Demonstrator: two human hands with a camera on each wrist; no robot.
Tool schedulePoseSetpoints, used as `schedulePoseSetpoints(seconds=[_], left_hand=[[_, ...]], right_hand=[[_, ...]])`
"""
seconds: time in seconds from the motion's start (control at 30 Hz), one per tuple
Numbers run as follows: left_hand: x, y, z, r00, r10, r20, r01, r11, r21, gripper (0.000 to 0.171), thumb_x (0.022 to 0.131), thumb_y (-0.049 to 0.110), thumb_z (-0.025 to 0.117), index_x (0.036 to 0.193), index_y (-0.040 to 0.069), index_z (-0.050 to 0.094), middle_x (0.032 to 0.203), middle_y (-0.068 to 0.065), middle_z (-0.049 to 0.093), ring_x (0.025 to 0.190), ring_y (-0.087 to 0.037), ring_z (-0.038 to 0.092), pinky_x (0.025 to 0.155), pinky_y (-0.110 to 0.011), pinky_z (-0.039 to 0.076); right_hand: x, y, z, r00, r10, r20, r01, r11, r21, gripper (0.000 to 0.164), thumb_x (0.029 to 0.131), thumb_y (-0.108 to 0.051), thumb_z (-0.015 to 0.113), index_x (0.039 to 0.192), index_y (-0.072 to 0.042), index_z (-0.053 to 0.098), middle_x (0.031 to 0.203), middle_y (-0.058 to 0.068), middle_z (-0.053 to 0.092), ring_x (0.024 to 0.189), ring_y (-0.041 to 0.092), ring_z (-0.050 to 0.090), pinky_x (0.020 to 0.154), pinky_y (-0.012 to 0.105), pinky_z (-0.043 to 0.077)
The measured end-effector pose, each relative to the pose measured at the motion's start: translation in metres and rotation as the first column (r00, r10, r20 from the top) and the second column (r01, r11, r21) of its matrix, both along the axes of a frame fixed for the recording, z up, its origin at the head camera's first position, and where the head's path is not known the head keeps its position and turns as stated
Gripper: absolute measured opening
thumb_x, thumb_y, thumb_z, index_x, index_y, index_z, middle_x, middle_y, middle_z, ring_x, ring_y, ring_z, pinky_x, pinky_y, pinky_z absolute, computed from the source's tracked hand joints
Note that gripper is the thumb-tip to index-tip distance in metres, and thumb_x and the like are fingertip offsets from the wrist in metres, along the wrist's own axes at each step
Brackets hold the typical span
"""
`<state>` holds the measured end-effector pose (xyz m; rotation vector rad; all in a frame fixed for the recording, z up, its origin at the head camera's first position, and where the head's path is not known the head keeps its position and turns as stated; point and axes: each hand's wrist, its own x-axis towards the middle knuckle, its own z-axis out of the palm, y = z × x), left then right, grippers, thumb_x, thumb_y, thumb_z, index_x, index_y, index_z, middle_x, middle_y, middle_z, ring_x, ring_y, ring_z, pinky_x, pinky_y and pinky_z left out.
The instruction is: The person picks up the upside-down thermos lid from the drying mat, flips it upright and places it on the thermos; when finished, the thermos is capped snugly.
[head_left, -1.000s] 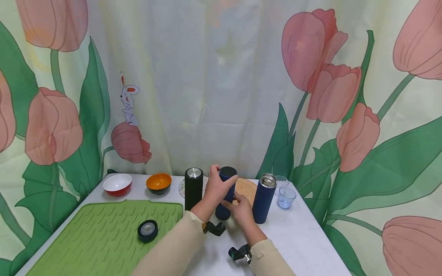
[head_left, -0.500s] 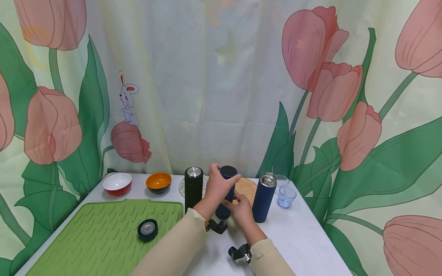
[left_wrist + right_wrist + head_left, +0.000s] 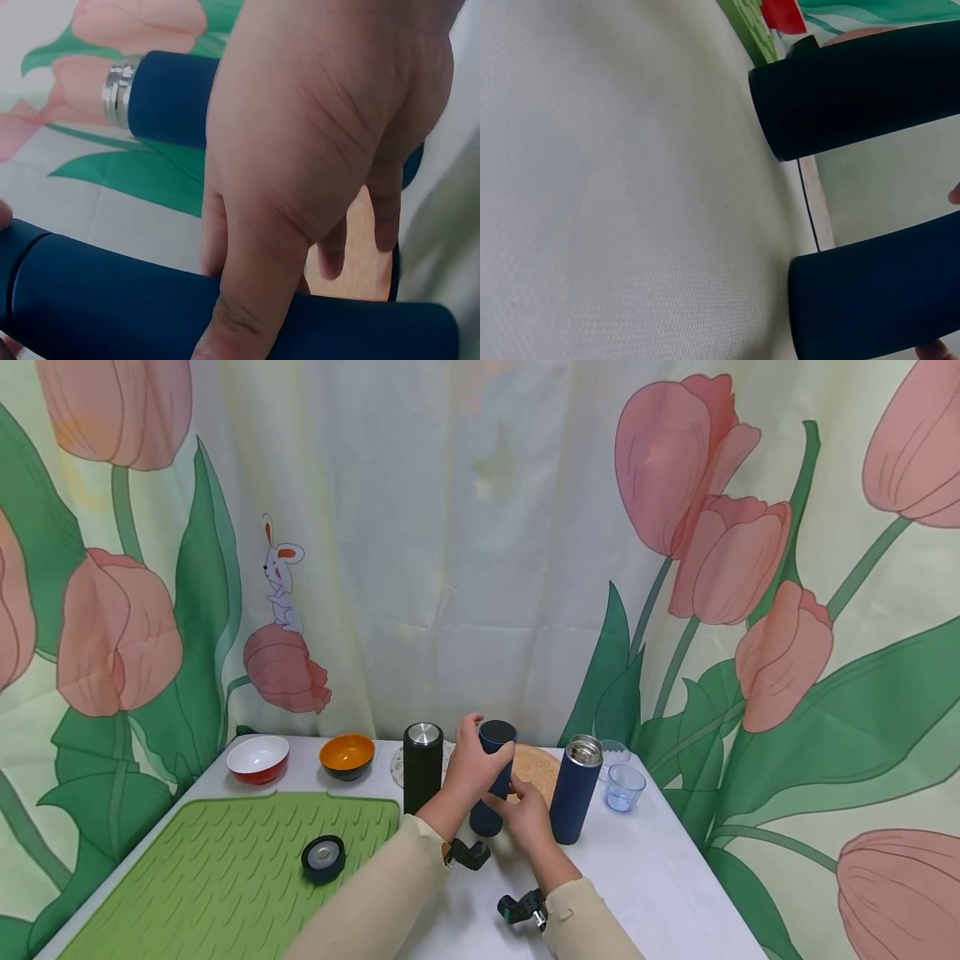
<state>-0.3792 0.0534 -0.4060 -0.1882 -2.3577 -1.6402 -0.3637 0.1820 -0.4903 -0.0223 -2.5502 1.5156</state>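
Both hands are on a dark blue thermos [image 3: 486,822] standing on the table in the head view. My left hand [image 3: 472,768] grips its upper end, around the black-topped lid [image 3: 497,729], thumb across the near side. Lower down, my right hand [image 3: 527,818] holds the body. In the left wrist view the right hand [image 3: 300,165] covers part of the bottle [image 3: 135,289], its thumb over the side. A second blue thermos [image 3: 574,797], with a bare steel mouth, stands uncapped to the right. Just left of my hands is a black thermos [image 3: 422,772] with a steel-topped lid.
An upturned dark lid [image 3: 323,857] lies on the green drying mat [image 3: 225,852]. A red-and-white bowl [image 3: 257,770] and an orange bowl [image 3: 347,767] stand behind it. Glass cups [image 3: 624,793] are at the back right, near a round wooden board [image 3: 536,768] and a patterned plate [image 3: 397,768].
My left hand turns slightly to the right over the thermos top, then back again. The right hand and thermos hold their place.
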Motion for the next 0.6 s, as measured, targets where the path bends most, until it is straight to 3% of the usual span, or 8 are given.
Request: schedulePoseSetpoints(seconds=[0.13,0.27,0.47,0.6], left_hand=[[0.0003,0.0022,0.0021,0.999,0.03,0.042,-0.031,0.999,0.035,0.093,0.083,0.062,0.084,0.144,0.015,0.033,0.142,-0.018,0.05,0.105,-0.035,0.066,0.092,-0.054,0.058],[-0.0017,0.004,0.0001,0.998,0.035,0.044,-0.034,0.999,-0.019,0.087,0.084,0.063,0.082,0.14,0.015,0.036,0.134,-0.014,0.051,0.099,-0.031,0.065,0.087,-0.05,0.058],[-0.0028,0.0,-0.0013,1.0,-0.003,0.016,0.004,0.999,-0.052,0.075,0.091,0.056,0.075,0.147,0.019,0.04,0.141,-0.013,0.05,0.106,-0.032,0.065,0.092,-0.053,0.06],[-0.0028,-0.0014,-0.0018,1.0,-0.004,0.005,0.004,0.999,-0.043,0.075,0.089,0.054,0.075,0.148,0.021,0.043,0.144,-0.014,0.05,0.108,-0.032,0.065,0.093,-0.053,0.06]], right_hand=[[0.001,-0.0003,0.0003,1.0,0.01,-0.009,-0.01,1.0,-0.004,0.067,0.09,-0.05,0.083,0.152,-0.034,0.06,0.125,0.009,0.067,0.123,0.035,0.061,0.097,0.053,0.053],[0.0028,0.001,-0.0002,1.0,0.011,-0.012,-0.012,1.0,-0.003,0.065,0.091,-0.048,0.083,0.151,-0.033,0.061,0.124,0.009,0.068,0.12,0.033,0.061,0.096,0.05,0.053],[0.0008,0.0009,-0.0012,1.0,0.013,-0.019,-0.013,1.0,0.005,0.062,0.091,-0.05,0.082,0.148,-0.033,0.064,0.124,0.007,0.068,0.116,0.027,0.062,0.094,0.048,0.053],[-0.0007,0.0007,-0.0019,1.0,0.015,-0.023,-0.015,1.0,0.009,0.061,0.091,-0.05,0.082,0.147,-0.034,0.065,0.123,0.008,0.069,0.116,0.028,0.062,0.095,0.049,0.053]])
